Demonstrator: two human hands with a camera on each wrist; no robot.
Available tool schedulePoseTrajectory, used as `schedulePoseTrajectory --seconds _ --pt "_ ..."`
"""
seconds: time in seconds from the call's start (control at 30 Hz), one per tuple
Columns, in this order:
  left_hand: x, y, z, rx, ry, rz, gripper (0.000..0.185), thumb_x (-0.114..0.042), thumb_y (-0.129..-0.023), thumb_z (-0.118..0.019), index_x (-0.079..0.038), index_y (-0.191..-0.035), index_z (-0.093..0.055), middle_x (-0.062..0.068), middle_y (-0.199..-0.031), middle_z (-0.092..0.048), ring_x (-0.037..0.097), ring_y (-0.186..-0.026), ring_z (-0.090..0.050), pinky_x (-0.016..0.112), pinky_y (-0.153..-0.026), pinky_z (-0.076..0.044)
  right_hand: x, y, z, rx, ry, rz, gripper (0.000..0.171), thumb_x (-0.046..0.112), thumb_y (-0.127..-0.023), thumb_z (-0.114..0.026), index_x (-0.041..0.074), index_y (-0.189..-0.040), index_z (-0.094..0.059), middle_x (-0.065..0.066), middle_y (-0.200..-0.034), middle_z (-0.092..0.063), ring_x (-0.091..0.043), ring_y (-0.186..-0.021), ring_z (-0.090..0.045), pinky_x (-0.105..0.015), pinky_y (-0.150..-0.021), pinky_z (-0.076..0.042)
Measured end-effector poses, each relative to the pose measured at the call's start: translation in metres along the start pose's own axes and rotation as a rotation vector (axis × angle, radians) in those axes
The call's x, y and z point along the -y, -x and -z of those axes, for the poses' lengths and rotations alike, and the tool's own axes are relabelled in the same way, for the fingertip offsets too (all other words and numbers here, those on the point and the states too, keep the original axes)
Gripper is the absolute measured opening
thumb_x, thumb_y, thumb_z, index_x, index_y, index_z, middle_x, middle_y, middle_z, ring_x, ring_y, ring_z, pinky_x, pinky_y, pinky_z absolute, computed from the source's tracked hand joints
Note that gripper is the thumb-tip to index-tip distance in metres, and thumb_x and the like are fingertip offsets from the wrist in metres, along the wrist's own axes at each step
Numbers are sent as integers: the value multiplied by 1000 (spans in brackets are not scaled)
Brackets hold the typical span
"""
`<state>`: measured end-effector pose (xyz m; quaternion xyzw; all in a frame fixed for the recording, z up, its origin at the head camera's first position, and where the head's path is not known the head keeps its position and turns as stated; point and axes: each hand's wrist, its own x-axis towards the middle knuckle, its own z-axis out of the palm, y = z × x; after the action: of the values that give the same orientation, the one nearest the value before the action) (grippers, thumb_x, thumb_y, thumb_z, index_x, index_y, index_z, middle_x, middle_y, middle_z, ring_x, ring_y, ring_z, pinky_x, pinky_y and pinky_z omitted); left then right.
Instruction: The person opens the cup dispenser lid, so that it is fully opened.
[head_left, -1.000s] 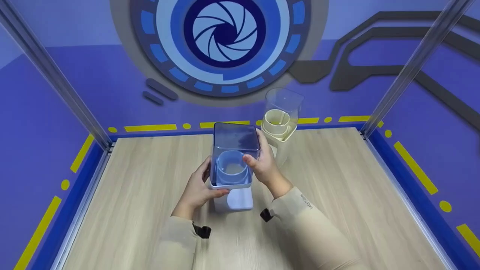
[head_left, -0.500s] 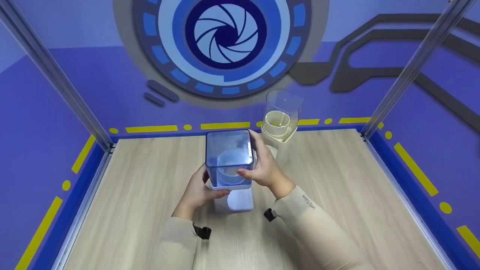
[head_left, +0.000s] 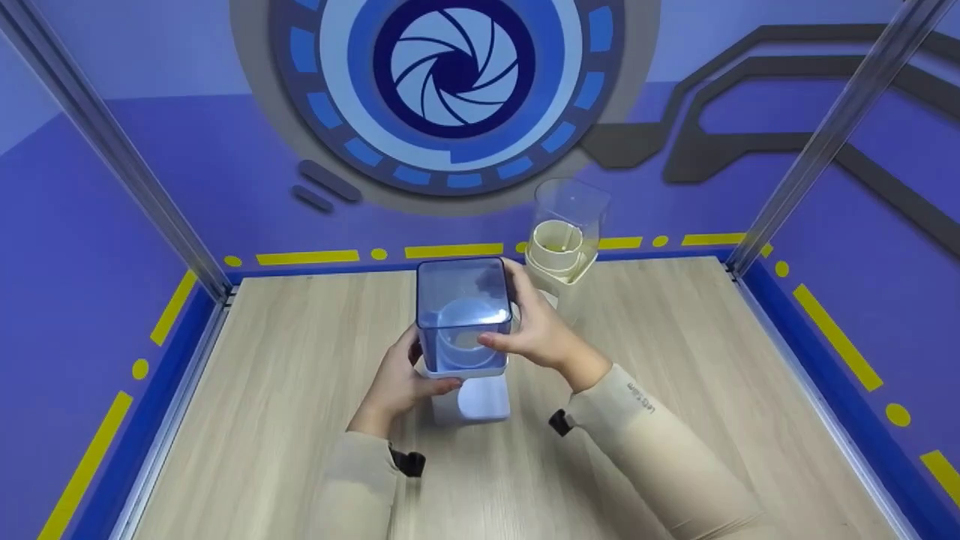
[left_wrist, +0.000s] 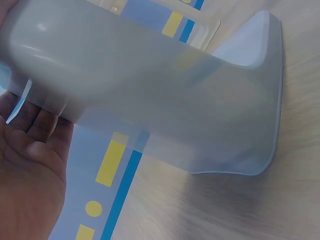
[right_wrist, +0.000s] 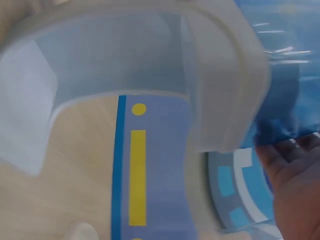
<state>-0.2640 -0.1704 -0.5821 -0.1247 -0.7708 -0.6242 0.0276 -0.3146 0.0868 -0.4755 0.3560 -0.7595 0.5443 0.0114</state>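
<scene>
A dispenser with a see-through blue, square container (head_left: pixel 459 292) on a white stand (head_left: pixel 484 397) is between both hands. A round ring shows through the container's wall. My left hand (head_left: pixel 401 382) grips its lower left side, thumb along the front of the white rim; the fingers go behind. Higher up, my right hand (head_left: pixel 544 330) holds the container's right side with the thumb across the front. In the left wrist view the stand's smooth white column (left_wrist: pixel 150 100) hides part of the left hand (left_wrist: pixel 35 175). Fingers of the right hand (right_wrist: pixel 300 185) lie against the blue wall in the right wrist view.
Behind and to the right stands a similar cream dispenser (head_left: pixel 555 259) with a clear container, close to the back wall. Blue printed panels (head_left: pixel 375 217) enclose the wooden tabletop (head_left: pixel 315 420) at the back and sides. Metal posts (head_left: pixel 135 157) rise at the rear corners.
The blue container's top has swung toward me, so its flat face now shows, while the white stand stays nearly in place. My right wrist and forearm have shifted slightly right.
</scene>
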Motion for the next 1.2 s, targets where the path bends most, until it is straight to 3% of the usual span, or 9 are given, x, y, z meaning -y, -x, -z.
schedulePoseTrajectory --seconds 0.13,0.33,0.5,0.67,0.93,1.2 --pt "1 0 2 -3 6 5 109 -29 -63 -102 -39 -154 -42 -10 -147 -59 18 -142 -53 47 -127 -36 14 -7 10 67 -9 -46 108 35 -71 -94 21 -157 -30 -3 -144 -54 -23 -130 -58 -47 -114 -50" --pt "3 1 2 -2 13 13 109 -28 -65 -101 -39 -154 -40 -10 -149 -58 19 -143 -52 48 -127 -35 23 -15 15 101 -9 -64 107 26 -69 -96 24 -156 -33 -3 -143 -54 -24 -129 -61 -45 -109 -55" --pt "4 1 0 -15 18 19 117 -25 -61 -103 -34 -158 -38 -6 -150 -57 21 -145 -49 45 -128 -34 27 -20 21 20 -94 -17 101 22 -72 -93 16 -155 -36 -7 -142 -58 -25 -126 -63 -41 -109 -55" --pt "1 1 -2 -32 5 59 125 -26 -59 -103 -28 -163 -33 -4 -159 -48 23 -152 -41 42 -130 -30 38 -30 36 -58 -134 -13 99 28 -73 -91 18 -155 -37 -7 -142 -57 -26 -124 -62 -39 -108 -56" --pt "-1 1 -4 -41 -14 111 126 -32 -60 -103 -32 -163 -31 -4 -165 -41 24 -156 -37 41 -129 -32 44 -46 48 -150 -233 -21 96 16 -71 -91 19 -152 -40 -10 -140 -55 -33 -122 -62 -39 -98 -62" --pt "-2 1 -4 -37 -31 101 130 -38 -56 -104 -29 -164 -31 -3 -167 -39 25 -157 -34 40 -129 -30 38 -54 46 -227 -154 -33 109 20 -66 -100 22 -153 -35 -6 -144 -52 -27 -125 -63 -38 -102 -60"
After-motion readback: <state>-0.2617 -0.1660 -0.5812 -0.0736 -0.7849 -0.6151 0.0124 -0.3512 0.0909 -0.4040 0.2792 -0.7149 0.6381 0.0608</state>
